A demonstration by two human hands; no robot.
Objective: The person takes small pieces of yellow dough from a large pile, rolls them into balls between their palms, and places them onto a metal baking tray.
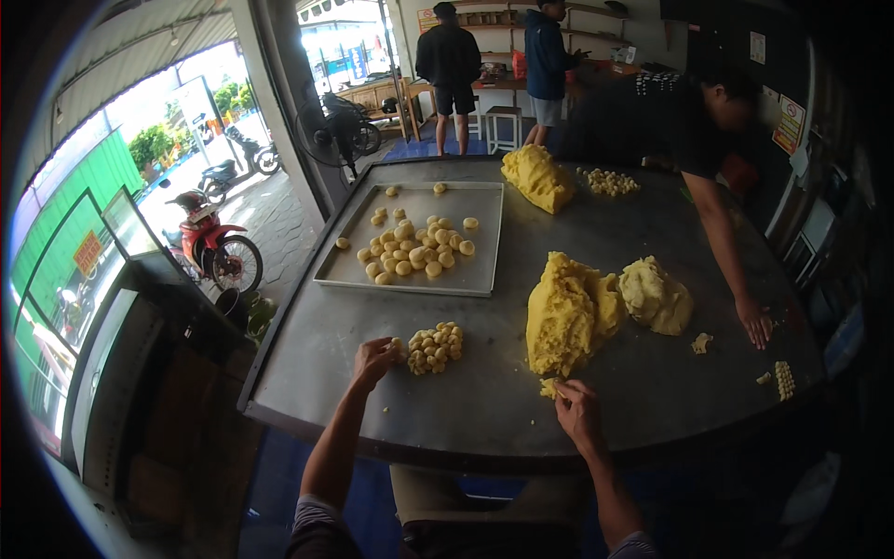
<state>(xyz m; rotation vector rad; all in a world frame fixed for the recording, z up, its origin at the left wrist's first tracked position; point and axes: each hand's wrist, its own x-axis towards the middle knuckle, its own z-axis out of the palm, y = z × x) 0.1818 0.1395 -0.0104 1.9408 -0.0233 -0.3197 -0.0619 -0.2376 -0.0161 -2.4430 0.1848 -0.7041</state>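
Observation:
My left hand [374, 360] is closed at the left edge of a small heap of pale dough balls [436, 348], its fingertips pinched on one dough ball [398, 345]. On the right, my right hand [579, 410] has its fingers on a small piece of yellow dough [548, 387]. That piece lies at the near foot of a large, rough-torn mound of yellow dough [563, 312]. A paler, smoother lump of dough [655, 296] touches the mound's right side. Beyond my left hand, round dough pieces [410, 250] are grouped on a metal tray [405, 285].
Everything stands on a dark metal table [475, 410]. Another yellow dough block [538, 179] and more small balls [608, 182] lie at the far side. A co-worker's hand [754, 321] rests flat at the right, near rows of small pieces [785, 380]. Two people stand behind.

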